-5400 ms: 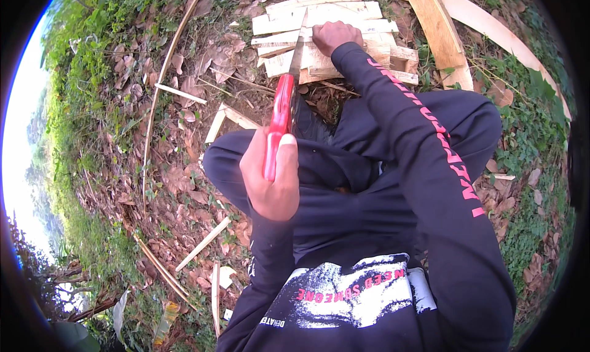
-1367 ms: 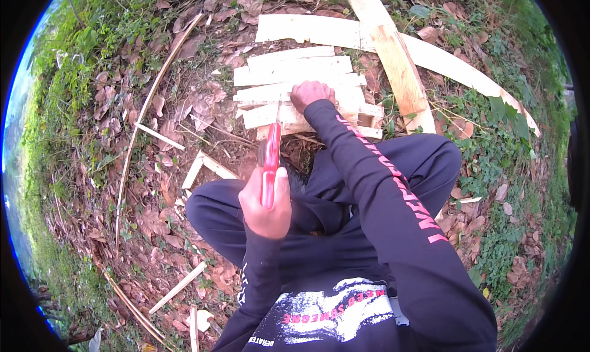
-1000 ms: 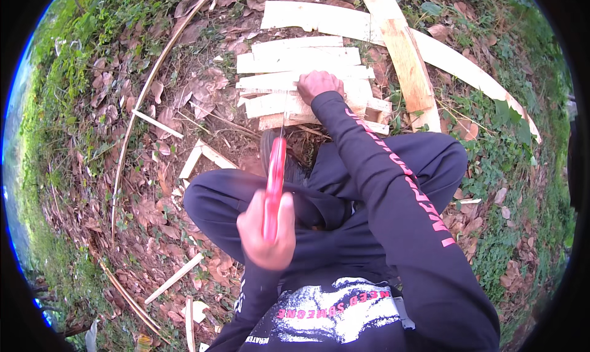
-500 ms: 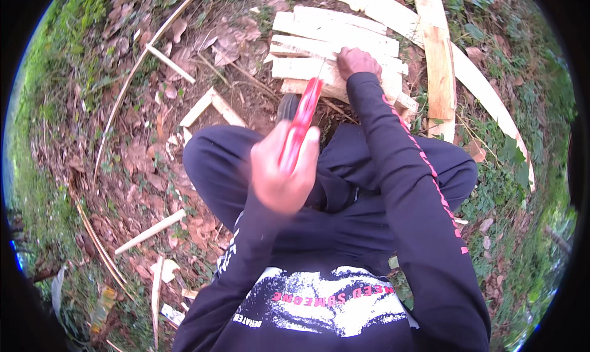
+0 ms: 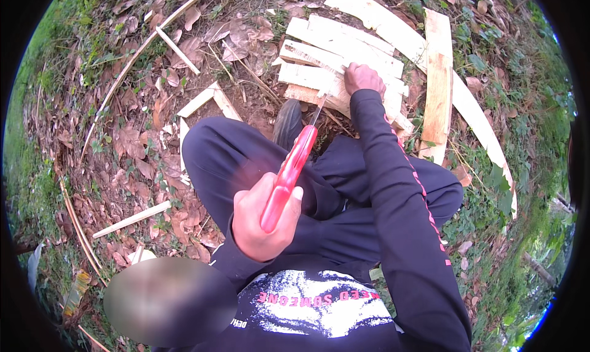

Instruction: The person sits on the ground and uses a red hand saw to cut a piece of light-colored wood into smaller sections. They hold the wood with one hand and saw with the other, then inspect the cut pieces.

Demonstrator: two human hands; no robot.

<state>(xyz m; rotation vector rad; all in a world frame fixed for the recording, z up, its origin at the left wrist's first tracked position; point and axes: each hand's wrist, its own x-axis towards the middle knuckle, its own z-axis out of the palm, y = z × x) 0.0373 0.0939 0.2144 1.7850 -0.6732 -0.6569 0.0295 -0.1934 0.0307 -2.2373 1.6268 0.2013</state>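
Observation:
My left hand (image 5: 268, 218) is wrapped round the red handle of a hand saw (image 5: 289, 177). The saw's narrow metal blade points away from me, its tip at the near edge of a stack of pale wooden slats (image 5: 310, 76). On top of that stack rests my right hand (image 5: 364, 80), fingers curled down onto a wooden slat (image 5: 313, 54) with a rough, dark-marked edge. Its fingertips are hidden from view. The slats lie roughly side by side, some tilted, just beyond my crossed legs.
A long curved pale strip (image 5: 476, 118) and a shorter board (image 5: 437, 84) lie at the right. Thin sticks (image 5: 132, 219) and an angled pair of wood pieces (image 5: 209, 98) lie on leaf litter at the left. My shoe (image 5: 287, 124) is close to the stack.
My left hand has drawn the saw back toward my body, so more of the blade shows. My right hand stays on the slats while the whole view has shifted slightly.

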